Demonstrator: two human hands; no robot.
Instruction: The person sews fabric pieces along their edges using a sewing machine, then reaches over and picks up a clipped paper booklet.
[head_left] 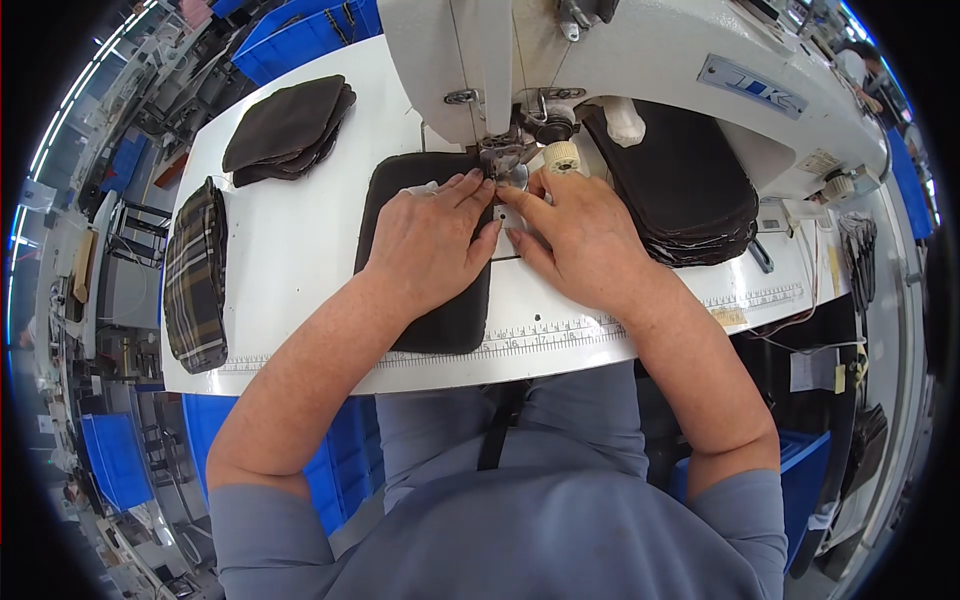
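A dark rounded panel (435,320) lies flat on the white sewing table, its upper right edge at the needle area of the sewing machine (510,165). My left hand (430,235) rests on the panel with its fingers spread, the fingertips near the presser foot. Just right of the panel's edge is my right hand (580,235), its thumb and index finger apart and its index fingertip by the foot. The other fingers of my right hand are partly hidden beside the machine's cream dial (561,157).
Dark panels are stacked at the right (690,180) under the machine arm and at the upper left (285,125). A plaid stack (197,280) lies at the left edge. A ruler strip (560,333) runs along the front. A blue crate (300,40) stands behind.
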